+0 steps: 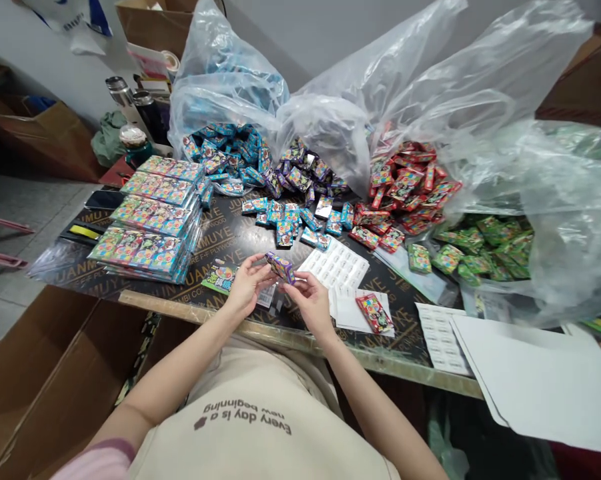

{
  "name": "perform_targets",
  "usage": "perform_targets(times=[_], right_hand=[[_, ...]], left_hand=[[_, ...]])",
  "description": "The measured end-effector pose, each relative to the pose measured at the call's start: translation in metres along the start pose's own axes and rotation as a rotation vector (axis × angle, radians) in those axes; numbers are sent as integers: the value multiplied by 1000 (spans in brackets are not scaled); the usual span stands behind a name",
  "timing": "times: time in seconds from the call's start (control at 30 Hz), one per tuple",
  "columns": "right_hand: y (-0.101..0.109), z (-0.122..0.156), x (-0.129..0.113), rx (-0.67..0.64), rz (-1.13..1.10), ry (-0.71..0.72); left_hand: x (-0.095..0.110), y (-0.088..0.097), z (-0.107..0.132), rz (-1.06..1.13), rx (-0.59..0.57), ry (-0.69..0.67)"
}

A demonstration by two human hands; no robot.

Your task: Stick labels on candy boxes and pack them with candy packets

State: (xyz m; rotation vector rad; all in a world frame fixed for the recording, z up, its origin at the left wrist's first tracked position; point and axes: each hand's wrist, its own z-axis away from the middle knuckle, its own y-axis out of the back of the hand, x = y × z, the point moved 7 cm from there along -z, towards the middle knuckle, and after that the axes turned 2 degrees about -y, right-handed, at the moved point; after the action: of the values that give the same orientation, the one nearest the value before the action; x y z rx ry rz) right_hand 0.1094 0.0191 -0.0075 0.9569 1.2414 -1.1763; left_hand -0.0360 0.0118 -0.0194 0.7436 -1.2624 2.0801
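Note:
Between my two hands, above the table's front edge, is a small purple box (280,267) with a colourful print. My left hand (250,285) pinches its left end, and my right hand (310,300) grips its lower right corner. Below them lie a green printed card (219,279) and a clear wrapper, partly hidden by my left hand. Sheets of white labels (337,263) lie just beyond my right hand. To the right of that hand a red box (375,313) rests on white paper.
Stacked multicoloured packs (140,247) stand at the left. Clear plastic bags spill blue boxes (235,157), purple boxes (305,170), red boxes (410,187) and green packets (495,243) along the back. White sheets (545,380) overhang the right front edge. An open carton (45,387) stands at lower left.

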Motion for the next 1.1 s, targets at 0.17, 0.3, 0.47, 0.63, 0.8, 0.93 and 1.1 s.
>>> perform_targets(times=[0.17, 0.3, 0.47, 0.63, 0.8, 0.93, 1.1], right_hand=[[0, 24, -22, -128, 469, 311], [1, 36, -36, -206, 606, 509], [18, 34, -49, -215, 672, 549], [-2, 39, -51, -377, 764, 611], [15, 31, -44, -155, 815, 594], [34, 24, -24, -75, 933, 572], [26, 21, -8, -87, 1043, 574]], left_hand=[[-7, 0, 8, -25, -9, 183], [-4, -6, 13, -130, -131, 283], [14, 2, 5, -327, -137, 187], [3, -5, 5, -504, -279, 193], [21, -6, 10, -1013, -503, -183], [18, 7, 15, -1745, -775, -473], [13, 14, 8, -1908, -740, -613]])
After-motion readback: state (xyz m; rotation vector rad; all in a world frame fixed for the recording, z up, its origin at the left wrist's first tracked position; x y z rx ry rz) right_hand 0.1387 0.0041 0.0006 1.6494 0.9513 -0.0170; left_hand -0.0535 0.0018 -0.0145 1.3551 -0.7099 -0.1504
